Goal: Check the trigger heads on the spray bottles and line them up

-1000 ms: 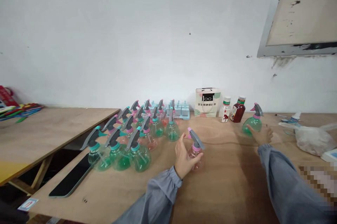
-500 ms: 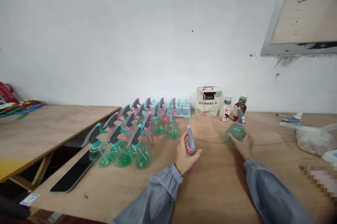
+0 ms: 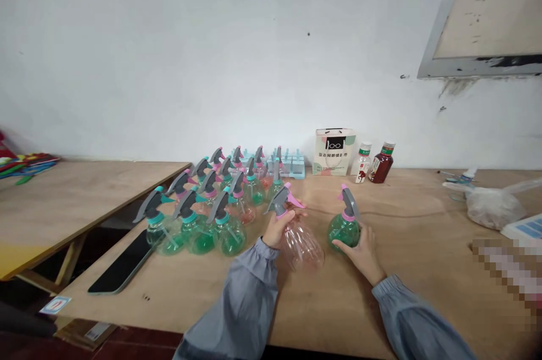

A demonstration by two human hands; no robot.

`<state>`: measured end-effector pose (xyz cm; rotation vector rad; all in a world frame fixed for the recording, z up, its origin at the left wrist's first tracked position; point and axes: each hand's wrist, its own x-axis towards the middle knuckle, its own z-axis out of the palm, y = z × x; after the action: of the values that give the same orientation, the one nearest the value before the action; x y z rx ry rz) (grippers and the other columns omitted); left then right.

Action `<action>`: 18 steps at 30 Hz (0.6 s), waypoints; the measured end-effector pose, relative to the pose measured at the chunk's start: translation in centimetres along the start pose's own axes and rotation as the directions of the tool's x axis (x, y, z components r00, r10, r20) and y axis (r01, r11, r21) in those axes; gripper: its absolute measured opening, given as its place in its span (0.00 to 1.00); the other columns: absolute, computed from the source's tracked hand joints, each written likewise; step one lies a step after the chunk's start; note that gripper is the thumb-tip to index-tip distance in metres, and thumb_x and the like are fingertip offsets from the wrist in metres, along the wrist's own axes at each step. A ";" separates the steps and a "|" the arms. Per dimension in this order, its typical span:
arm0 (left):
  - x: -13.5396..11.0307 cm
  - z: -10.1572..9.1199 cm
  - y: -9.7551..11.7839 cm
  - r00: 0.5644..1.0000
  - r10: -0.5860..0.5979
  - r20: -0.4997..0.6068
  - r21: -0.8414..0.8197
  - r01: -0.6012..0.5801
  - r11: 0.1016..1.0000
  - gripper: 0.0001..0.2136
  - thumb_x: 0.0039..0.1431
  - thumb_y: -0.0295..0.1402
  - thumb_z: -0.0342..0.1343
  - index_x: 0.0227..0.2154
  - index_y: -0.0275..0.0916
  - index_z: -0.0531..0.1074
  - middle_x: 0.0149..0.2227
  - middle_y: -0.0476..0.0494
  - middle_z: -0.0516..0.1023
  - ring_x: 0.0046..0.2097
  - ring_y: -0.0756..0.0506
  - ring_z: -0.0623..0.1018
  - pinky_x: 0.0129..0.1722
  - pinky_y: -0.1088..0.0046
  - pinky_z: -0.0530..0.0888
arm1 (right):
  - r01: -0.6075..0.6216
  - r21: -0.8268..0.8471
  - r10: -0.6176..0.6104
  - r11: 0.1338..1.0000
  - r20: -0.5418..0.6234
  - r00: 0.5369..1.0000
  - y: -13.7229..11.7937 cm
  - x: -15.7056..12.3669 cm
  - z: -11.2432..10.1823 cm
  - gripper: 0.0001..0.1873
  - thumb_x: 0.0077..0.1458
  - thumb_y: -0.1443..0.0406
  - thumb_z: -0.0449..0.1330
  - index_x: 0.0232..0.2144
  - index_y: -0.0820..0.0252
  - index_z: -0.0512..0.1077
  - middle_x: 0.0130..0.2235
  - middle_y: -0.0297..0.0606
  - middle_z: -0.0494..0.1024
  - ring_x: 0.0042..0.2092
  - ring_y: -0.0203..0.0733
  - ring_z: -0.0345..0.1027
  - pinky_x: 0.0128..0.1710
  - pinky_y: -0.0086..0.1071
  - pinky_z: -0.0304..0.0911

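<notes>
- Table [image 3: 237, 298]: flat, brown wooden top.
- Pink bottle [image 3: 305, 244]: clear, glossy, rounded plastic, gray-and-pink trigger head, tilted above the table's middle.
- Green bottle [image 3: 339, 228]: translucent plastic globe, pink collar, upright, just right of the pink bottle.
- Right hand [image 3: 365, 253]: thumb and fingers curled around the green bottle's side.
- Left hand [image 3: 277, 228]: thumb and fingers pinching the pink bottle's neck.
</notes>
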<state>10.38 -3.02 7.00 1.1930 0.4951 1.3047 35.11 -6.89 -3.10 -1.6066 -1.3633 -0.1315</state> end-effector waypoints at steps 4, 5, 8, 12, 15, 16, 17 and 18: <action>0.0 0.2 0.0 0.990 0.013 -0.140 -0.024 -0.016 1.000 0.22 0.43 0.45 0.68 0.37 0.35 0.75 0.30 0.44 0.80 0.32 0.45 0.80 0.36 0.68 0.76 | 0.007 -0.006 -0.007 1.000 -0.008 1.000 -0.2 0.2 0.1 0.50 0.37 0.28 0.55 0.49 0.61 0.64 0.42 0.46 0.68 0.47 0.58 0.63 0.47 0.49 0.60; 0.0 0.2 0.2 0.992 0.007 -0.123 -0.035 -0.011 0.999 0.22 0.42 0.44 0.69 0.37 0.35 0.75 0.29 0.44 0.79 0.32 0.45 0.80 0.35 0.69 0.76 | 0.006 -0.007 -0.006 1.000 -0.010 1.000 -0.1 0.3 0.2 0.50 0.38 0.28 0.55 0.49 0.60 0.64 0.42 0.46 0.68 0.47 0.58 0.63 0.47 0.49 0.60; -0.1 0.4 0.7 1.000 -0.030 0.006 -0.044 0.030 0.999 0.23 0.41 0.41 0.69 0.40 0.36 0.75 0.35 0.41 0.81 0.34 0.45 0.79 0.33 0.70 0.74 | -0.004 -0.013 0.004 1.000 -0.009 1.000 -0.1 0.3 0.3 0.51 0.38 0.28 0.54 0.49 0.61 0.64 0.43 0.47 0.68 0.48 0.59 0.63 0.47 0.49 0.60; -0.2 0.6 0.6 0.991 -0.100 0.093 -0.056 0.105 0.993 0.22 0.39 0.39 0.69 0.39 0.37 0.74 0.39 0.41 0.80 0.35 0.46 0.78 0.34 0.70 0.73 | -0.007 -0.006 0.007 1.000 -0.002 1.000 -0.2 0.2 0.2 0.52 0.37 0.27 0.54 0.49 0.61 0.64 0.43 0.48 0.69 0.47 0.59 0.63 0.47 0.49 0.59; -0.2 0.8 0.0 0.995 -0.076 -0.064 -0.138 0.067 0.988 0.16 0.39 0.38 0.68 0.29 0.38 0.71 0.28 0.49 0.76 0.30 0.51 0.75 0.34 0.74 0.71 | 0.003 0.003 -0.003 1.000 -0.006 1.000 -0.2 0.3 0.1 0.51 0.37 0.27 0.54 0.49 0.60 0.64 0.42 0.46 0.69 0.46 0.57 0.64 0.46 0.49 0.60; -0.2 0.8 -0.2 0.992 -0.060 -0.108 -0.156 0.043 0.987 0.14 0.40 0.38 0.67 0.27 0.38 0.70 0.25 0.51 0.74 0.28 0.52 0.73 0.33 0.75 0.70 | 0.003 0.004 -0.003 1.000 -0.005 1.000 -0.2 0.3 0.1 0.51 0.37 0.27 0.54 0.49 0.59 0.64 0.42 0.45 0.69 0.46 0.57 0.64 0.46 0.49 0.60; -0.2 0.9 -0.2 0.990 -0.051 -0.128 -0.164 0.029 0.986 0.13 0.40 0.38 0.66 0.25 0.38 0.69 0.24 0.52 0.72 0.28 0.52 0.72 0.33 0.75 0.70 | 0.000 0.004 0.000 1.000 -0.003 1.000 -0.2 0.3 0.1 0.51 0.37 0.27 0.54 0.49 0.59 0.64 0.42 0.45 0.69 0.45 0.57 0.64 0.46 0.49 0.60; -0.3 0.9 -0.2 0.991 -0.051 -0.120 -0.164 0.031 0.986 0.13 0.40 0.37 0.66 0.25 0.38 0.69 0.24 0.52 0.72 0.28 0.52 0.72 0.32 0.75 0.70 | -0.004 0.004 0.004 1.000 0.000 1.000 -0.1 0.3 0.1 0.52 0.36 0.27 0.54 0.49 0.60 0.64 0.42 0.45 0.69 0.46 0.57 0.64 0.46 0.49 0.60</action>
<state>11.21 -3.58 7.06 0.9669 0.4906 1.3620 35.04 -6.61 -2.89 -1.6061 -1.3590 -0.1268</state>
